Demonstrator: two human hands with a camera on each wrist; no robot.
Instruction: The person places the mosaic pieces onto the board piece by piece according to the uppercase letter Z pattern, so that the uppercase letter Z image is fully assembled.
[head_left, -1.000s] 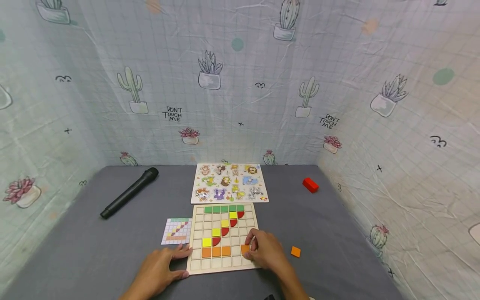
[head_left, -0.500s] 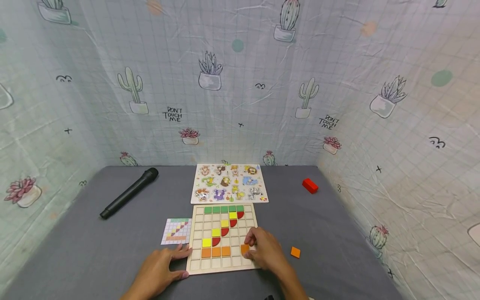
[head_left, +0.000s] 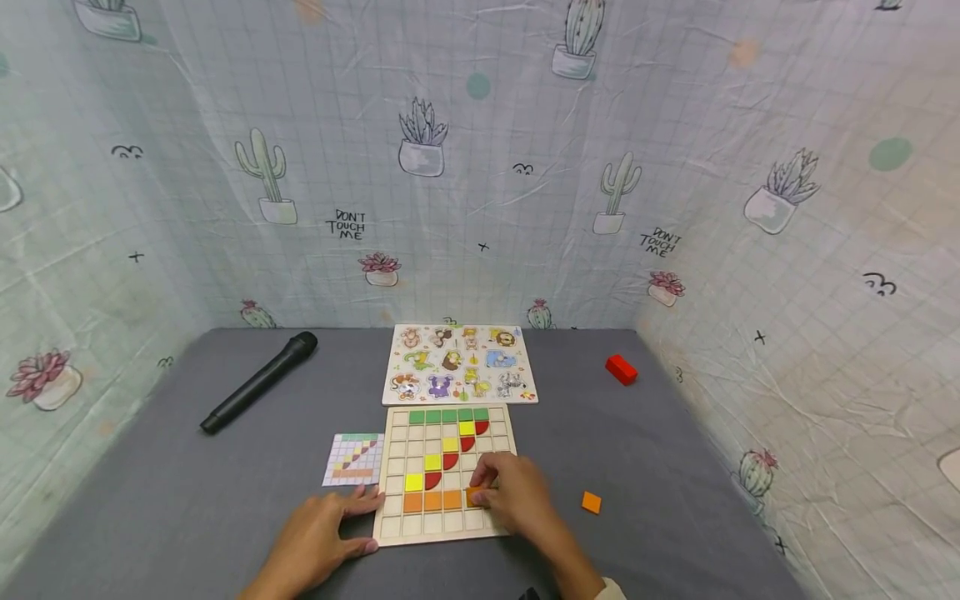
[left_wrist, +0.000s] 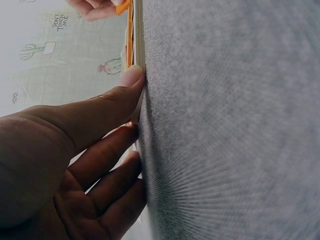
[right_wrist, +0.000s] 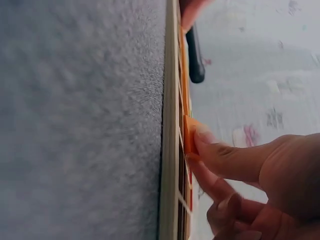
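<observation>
With thumb and fingertips my right hand (head_left: 516,492) pinches an orange square tile (right_wrist: 190,132), tilted over a cell of the wooden grid board (head_left: 392,533). That cell comes just right of an orange row (head_left: 432,501) lying in the board. Above this row, yellow squares (head_left: 432,462) and red quarter-circles (head_left: 450,461) climb diagonally to a green row (head_left: 432,417) at the top. My left hand (head_left: 318,533) rests at the board's left edge, fingers fairly straight, its thumb (left_wrist: 131,77) against the side. Another orange tile (head_left: 591,502) lies on the cloth to the right.
A pattern card (head_left: 352,460) lies left of the board. Behind the board is an animal puzzle (head_left: 460,365). A black microphone (head_left: 258,383) lies back left, and a red block (head_left: 621,370) sits back right. Patterned curtain (head_left: 480,200) surrounds the grey table surface (head_left: 172,508).
My right hand has moved one cell left along the board with the pinched orange tile, up beside the orange row. The left hand stays at the board's edge.
</observation>
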